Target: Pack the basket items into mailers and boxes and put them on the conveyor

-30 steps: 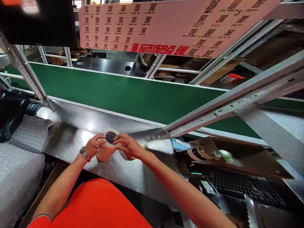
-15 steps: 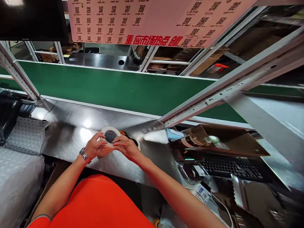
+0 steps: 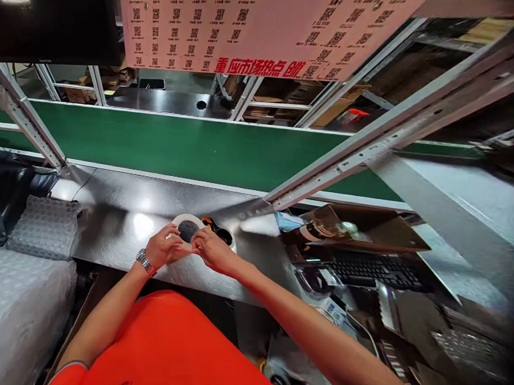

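A wide roll of tape (image 3: 188, 217), pale around its rim with a dark round middle, stands on the metal bench between my hands. My left hand (image 3: 164, 246) is closed on the roll's left side, its fingers at the near rim and a metal-band watch on the wrist. At the right side, my right hand (image 3: 212, 249) pinches its fingertips against the near edge of the roll. Whether a loose tape end lies between those fingertips is too small to tell. Just behind my right hand sits an orange and black tape dispenser (image 3: 209, 222), partly hidden, with a pale roll by it.
The steel bench (image 3: 112, 227) borders a green conveyor belt (image 3: 178, 142). Bubble wrap (image 3: 45, 227) is piled on the left. To the right are an open cardboard box (image 3: 378, 227), a keyboard (image 3: 376, 271) and packets. A slanted metal post (image 3: 347, 142) rises beyond the bench's right part.
My right fingers have drawn together at the roll's near edge, and more of the dispenser shows behind them. My left hand stays on the roll. The view has shifted slightly.
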Demonstrator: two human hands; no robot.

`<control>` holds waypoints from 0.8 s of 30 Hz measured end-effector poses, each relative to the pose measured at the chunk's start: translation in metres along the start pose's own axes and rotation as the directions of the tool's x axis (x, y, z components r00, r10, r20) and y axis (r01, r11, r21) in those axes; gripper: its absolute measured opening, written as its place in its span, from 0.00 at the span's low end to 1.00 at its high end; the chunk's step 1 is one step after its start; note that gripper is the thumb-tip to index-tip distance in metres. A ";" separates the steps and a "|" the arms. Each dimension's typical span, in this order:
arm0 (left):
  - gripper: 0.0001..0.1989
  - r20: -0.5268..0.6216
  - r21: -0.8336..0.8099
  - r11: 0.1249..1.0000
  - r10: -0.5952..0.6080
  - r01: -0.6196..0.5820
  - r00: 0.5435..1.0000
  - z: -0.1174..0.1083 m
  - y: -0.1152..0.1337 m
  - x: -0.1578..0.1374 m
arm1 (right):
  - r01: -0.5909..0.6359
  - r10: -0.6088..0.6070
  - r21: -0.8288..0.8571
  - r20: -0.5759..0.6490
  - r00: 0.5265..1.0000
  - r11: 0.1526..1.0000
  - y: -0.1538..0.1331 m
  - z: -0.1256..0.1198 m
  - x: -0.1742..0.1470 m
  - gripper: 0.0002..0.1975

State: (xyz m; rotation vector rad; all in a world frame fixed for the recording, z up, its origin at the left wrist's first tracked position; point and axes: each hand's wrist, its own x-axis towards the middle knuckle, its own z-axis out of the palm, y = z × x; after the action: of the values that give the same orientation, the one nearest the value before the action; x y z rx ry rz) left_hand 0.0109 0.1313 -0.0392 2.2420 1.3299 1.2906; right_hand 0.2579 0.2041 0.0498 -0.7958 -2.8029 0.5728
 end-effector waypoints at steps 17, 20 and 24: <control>0.52 -0.111 -0.060 0.994 -0.099 0.093 0.989 0.031 -0.010 -0.016 | -0.075 0.083 0.037 -0.452 0.888 0.997 -0.020 0.049 -0.024 0.07; 0.62 -0.142 -0.098 0.984 -0.161 0.148 0.977 0.048 -0.018 -0.021 | -0.097 0.099 0.028 -0.471 0.877 0.995 -0.019 0.049 -0.022 0.07; 0.69 -0.147 -0.157 0.965 -0.233 0.210 0.961 0.063 -0.023 -0.023 | -0.102 0.095 0.009 -0.456 0.885 0.995 -0.015 0.048 -0.025 0.05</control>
State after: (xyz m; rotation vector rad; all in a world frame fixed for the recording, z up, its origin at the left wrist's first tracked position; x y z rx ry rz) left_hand 0.0419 0.1401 -0.1023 1.8670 1.4491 1.4616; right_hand 0.2592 0.1638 0.0111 -0.9396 -2.3472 0.3236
